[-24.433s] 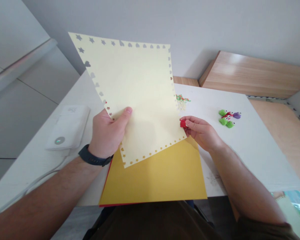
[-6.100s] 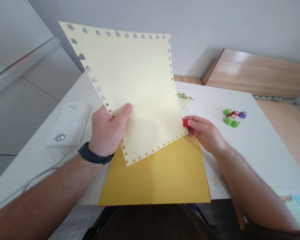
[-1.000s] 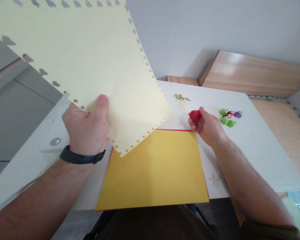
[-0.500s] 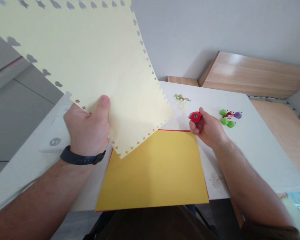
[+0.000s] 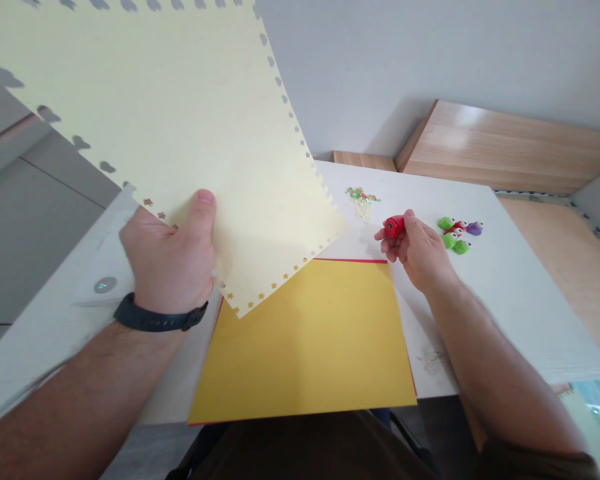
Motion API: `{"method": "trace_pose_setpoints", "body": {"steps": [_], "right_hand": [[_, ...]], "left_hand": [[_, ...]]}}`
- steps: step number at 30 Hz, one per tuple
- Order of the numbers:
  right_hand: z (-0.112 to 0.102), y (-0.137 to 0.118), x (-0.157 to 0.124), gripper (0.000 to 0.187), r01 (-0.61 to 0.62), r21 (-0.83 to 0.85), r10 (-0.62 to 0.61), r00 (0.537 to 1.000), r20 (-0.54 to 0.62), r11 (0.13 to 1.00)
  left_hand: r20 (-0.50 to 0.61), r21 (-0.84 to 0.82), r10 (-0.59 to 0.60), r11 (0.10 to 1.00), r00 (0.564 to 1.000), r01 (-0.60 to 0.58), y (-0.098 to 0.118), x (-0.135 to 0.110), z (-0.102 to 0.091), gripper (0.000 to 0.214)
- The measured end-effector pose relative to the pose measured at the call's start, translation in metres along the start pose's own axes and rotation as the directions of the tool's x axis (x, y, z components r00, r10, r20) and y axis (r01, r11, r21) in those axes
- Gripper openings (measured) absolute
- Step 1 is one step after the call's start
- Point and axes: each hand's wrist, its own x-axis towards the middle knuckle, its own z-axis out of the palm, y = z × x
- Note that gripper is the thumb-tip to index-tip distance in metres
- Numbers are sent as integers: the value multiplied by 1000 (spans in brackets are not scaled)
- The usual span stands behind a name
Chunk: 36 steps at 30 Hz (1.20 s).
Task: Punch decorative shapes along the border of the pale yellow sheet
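My left hand (image 5: 173,257) grips a pale yellow sheet of paper (image 5: 180,113) near its lower edge and holds it up and to the left. Star and heart shapes are punched along the sheet's borders. My right hand (image 5: 415,250) is closed on a small red paper punch (image 5: 394,227), held just above the white table (image 5: 505,293) and apart from the sheet. A darker yellow sheet (image 5: 310,340) lies flat on the table below both hands, with a red sheet's edge showing under it.
Several small green, red and purple punches (image 5: 459,235) sit to the right of my right hand. A little pile of punched paper bits (image 5: 363,199) lies behind it. A white device (image 5: 105,273) with a round button sits at the left. Wooden boards (image 5: 505,147) lean at the back right.
Over the last second the pale sheet has stayed raised at the left, shifting slightly. My right hand has turned the red punch a little and lifted it a bit further back.
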Motion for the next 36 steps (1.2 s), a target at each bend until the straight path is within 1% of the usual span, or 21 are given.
{"method": "trace_pose_setpoints", "body": {"steps": [2, 6, 8, 14, 18, 21, 25, 29, 33, 36], "right_hand": [[-1, 1, 0, 51, 3, 11, -3, 1000, -7, 1000], [-2, 4, 2, 51, 60, -18, -62, 995, -83, 998], [-3, 5, 3, 52, 63, -30, -66, 992, -105, 998], [-3, 2, 2, 54, 12, -11, -12, 997, -79, 1000], [-3, 0, 2, 55, 16, -29, -19, 996, -92, 999], [-4, -1, 3, 54, 17, -37, -21, 995, -100, 999], [-4, -4, 2, 54, 2, -17, -3, 996, -89, 1000], [-3, -6, 1, 52, -8, 3, 8, 996, -85, 1000], [-1, -7, 0, 53, 9, -23, -11, 996, -94, 1000], [-1, -8, 0, 53, 0, -6, 0, 997, -76, 1000]], "left_hand": [[-2, -20, -3, 1000, 1000, 3, 0, 0, 0, 22], [-7, -32, -5, 999, 1000, 5, 1, 0, 1, 21], [-11, -25, 3, 1000, 1000, -3, 1, 0, 1, 22], [-1, 9, -9, 1000, 1000, 9, 0, -1, -1, 26], [7, -20, 2, 1000, 1000, -2, -1, -1, -1, 30], [4, -5, -9, 1000, 1000, 9, -1, -1, -1, 29], [7, 0, -7, 1000, 1000, 7, 0, -1, -1, 27], [15, -5, 7, 1000, 1000, -7, 1, -1, -1, 31], [14, 7, -6, 1000, 1000, 6, 0, -1, -2, 28], [24, -4, 0, 1000, 1000, 0, -1, -1, -2, 28]]}}
